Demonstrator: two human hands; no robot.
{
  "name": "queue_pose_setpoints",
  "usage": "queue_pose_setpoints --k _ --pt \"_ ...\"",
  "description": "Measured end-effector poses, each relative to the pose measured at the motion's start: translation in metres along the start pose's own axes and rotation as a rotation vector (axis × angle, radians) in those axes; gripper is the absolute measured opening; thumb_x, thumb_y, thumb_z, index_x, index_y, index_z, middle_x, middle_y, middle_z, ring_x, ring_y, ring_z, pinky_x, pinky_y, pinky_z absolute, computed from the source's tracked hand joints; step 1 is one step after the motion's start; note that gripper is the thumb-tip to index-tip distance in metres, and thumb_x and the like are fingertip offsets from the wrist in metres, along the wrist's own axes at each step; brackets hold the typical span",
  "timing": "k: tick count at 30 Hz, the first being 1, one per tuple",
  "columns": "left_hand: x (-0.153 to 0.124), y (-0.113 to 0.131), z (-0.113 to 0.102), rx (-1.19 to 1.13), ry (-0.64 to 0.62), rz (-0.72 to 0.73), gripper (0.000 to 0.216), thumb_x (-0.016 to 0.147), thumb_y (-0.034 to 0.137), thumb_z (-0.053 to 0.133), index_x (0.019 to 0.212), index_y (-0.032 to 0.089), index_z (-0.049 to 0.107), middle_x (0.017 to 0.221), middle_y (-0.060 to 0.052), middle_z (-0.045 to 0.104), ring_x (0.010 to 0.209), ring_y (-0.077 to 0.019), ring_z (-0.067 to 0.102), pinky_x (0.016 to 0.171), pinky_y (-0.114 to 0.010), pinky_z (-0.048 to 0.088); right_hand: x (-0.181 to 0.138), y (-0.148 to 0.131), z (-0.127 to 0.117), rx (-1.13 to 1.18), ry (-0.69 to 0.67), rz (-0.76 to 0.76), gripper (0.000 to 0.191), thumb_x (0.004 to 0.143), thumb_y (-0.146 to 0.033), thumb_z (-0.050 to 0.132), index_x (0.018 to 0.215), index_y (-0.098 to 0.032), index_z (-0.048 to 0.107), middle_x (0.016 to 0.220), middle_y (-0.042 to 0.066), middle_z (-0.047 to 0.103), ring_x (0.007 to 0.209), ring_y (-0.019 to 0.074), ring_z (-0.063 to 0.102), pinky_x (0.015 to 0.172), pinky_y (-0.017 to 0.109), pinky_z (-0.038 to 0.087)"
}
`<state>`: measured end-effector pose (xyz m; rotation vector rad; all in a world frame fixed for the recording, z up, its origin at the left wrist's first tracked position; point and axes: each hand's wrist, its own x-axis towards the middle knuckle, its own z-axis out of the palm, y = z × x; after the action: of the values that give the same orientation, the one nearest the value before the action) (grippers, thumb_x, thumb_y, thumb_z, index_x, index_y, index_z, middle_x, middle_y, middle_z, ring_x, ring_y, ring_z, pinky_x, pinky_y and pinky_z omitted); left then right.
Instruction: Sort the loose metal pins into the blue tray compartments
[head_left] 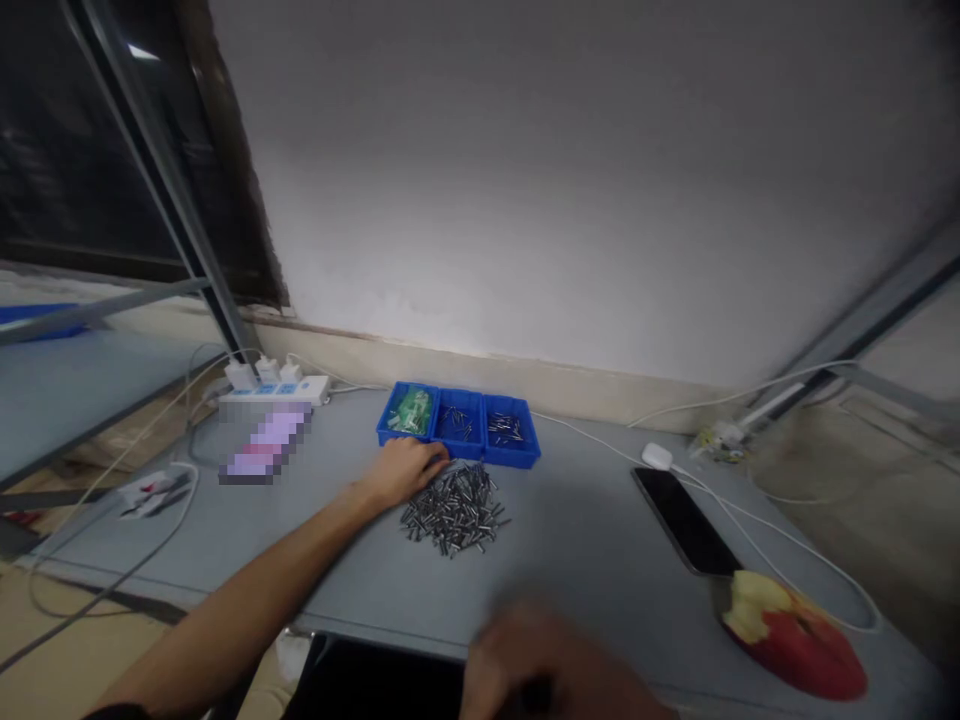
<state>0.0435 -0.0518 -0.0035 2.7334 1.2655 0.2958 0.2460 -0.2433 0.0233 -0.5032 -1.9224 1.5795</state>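
My left hand [405,472] lies at the upper left edge of a pile of small metal pins [457,508], just in front of the blue trays. Its fingers curve over the pile's edge, with a gap between thumb and finger, and no held pin shows. Close to the table's front edge, my right hand [551,660] is smeared by motion, so its fingers cannot be made out. Three blue trays stand joined in a row: the left tray [384,432] holds a green-and-clear bag [412,411], while the middle tray [459,450] and right tray [514,459] hold scattered pins.
On the right lie a black phone [686,522], a white charger case [657,457] with a cable, and a bitten red apple [806,645]. At left are a power strip [311,389], a blurred-out phone-like screen [268,443] and cables. A wall rises behind the grey table [337,590].
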Motion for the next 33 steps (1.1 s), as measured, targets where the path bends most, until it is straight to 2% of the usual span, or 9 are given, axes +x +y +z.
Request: queue_pose_setpoints --k 2,5,8,11,14,19,23,29,33 --pt "-0.003 -0.001 -0.002 -0.082 0.039 0.077 0.028 0.104 0.039 0.046 0.112 0.026 0.07 0.091 -0.003 0.075 0.08 -0.0196 0.068 0.073 -0.027 0.044 0.018 -0.013 -0.025 -0.162 0.265 0.038 0.023 0.098 -0.041 0.062 0.089 -0.022 0.072 0.07 -0.003 0.068 0.049 0.0082 0.053 0.05 0.021 0.039" --pt "-0.006 -0.001 -0.003 -0.189 0.099 0.129 0.026 0.104 0.04 0.047 0.109 0.024 0.068 0.077 0.0 0.07 0.069 -0.017 0.064 0.067 -0.026 0.04 0.055 -0.009 -0.068 -0.604 0.585 0.032 0.033 0.102 -0.035 0.053 0.074 -0.02 0.062 0.058 -0.004 0.056 0.052 0.0102 0.05 0.056 0.023 0.036" --pt "-0.009 0.0 -0.002 -0.279 0.146 0.138 0.026 0.104 0.039 0.046 0.107 0.022 0.065 0.067 0.002 0.062 0.062 -0.0156 0.058 0.063 -0.026 0.037 0.086 0.023 -0.102 -0.95 0.71 -0.1 0.031 0.103 -0.028 0.048 0.075 -0.021 0.058 0.068 0.0 0.063 0.064 0.0143 0.059 0.065 0.025 0.041" --pt "-0.01 0.002 0.0 -0.347 0.195 0.15 0.024 0.105 0.038 0.043 0.107 0.021 0.06 0.07 0.003 0.06 0.063 -0.0153 0.056 0.064 -0.026 0.036 0.095 0.058 -0.115 -1.116 0.72 -0.245 0.023 0.103 -0.017 0.04 0.101 -0.02 0.063 0.094 0.006 0.071 0.085 0.0182 0.066 0.078 0.028 0.047" --pt "-0.011 0.006 0.001 -0.438 0.226 0.153 0.023 0.107 0.037 0.039 0.108 0.021 0.055 0.074 0.002 0.061 0.068 -0.0151 0.057 0.068 -0.026 0.038 0.09 0.075 -0.112 -1.228 0.71 -0.287 0.026 0.098 -0.011 0.042 0.11 -0.018 0.063 0.099 0.009 0.07 0.092 0.0217 0.065 0.084 0.033 0.048" --pt "-0.013 0.014 0.002 -0.623 0.25 0.196 0.022 0.108 0.037 0.036 0.109 0.02 0.05 0.073 0.004 0.059 0.068 -0.0135 0.055 0.072 -0.026 0.041 0.083 0.076 -0.1 -1.212 0.66 -0.281 0.013 0.095 -0.016 0.053 0.104 -0.019 0.062 0.097 0.008 0.069 0.091 0.0233 0.063 0.083 0.036 0.048" --pt "-0.013 0.014 0.005 -0.682 0.29 0.196 0.021 0.107 0.037 0.038 0.109 0.019 0.05 0.069 0.005 0.056 0.064 -0.0121 0.052 0.068 -0.025 0.04 0.087 0.075 -0.094 -1.158 0.62 -0.295 0.01 0.096 -0.016 0.053 0.095 -0.02 0.062 0.092 0.007 0.068 0.088 0.0222 0.062 0.081 0.036 0.047" --pt "-0.013 0.013 0.005 -0.711 0.324 0.16 0.024 0.106 0.039 0.04 0.106 0.018 0.052 0.064 0.006 0.054 0.058 -0.0112 0.049 0.063 -0.023 0.039 0.092 0.081 -0.086 -0.93 0.652 -0.286 0.018 0.102 -0.019 0.048 0.101 -0.021 0.065 0.096 0.006 0.069 0.091 0.0203 0.064 0.083 0.034 0.049" --pt "-0.012 0.013 0.007 -0.718 0.322 0.154 0.022 0.106 0.038 0.042 0.106 0.019 0.052 0.063 0.007 0.053 0.057 -0.0103 0.048 0.062 -0.022 0.038 0.095 0.082 -0.083 -0.776 0.726 -0.247 0.017 0.101 -0.021 0.051 0.092 -0.021 0.066 0.087 0.003 0.068 0.082 0.018 0.064 0.076 0.03 0.049"
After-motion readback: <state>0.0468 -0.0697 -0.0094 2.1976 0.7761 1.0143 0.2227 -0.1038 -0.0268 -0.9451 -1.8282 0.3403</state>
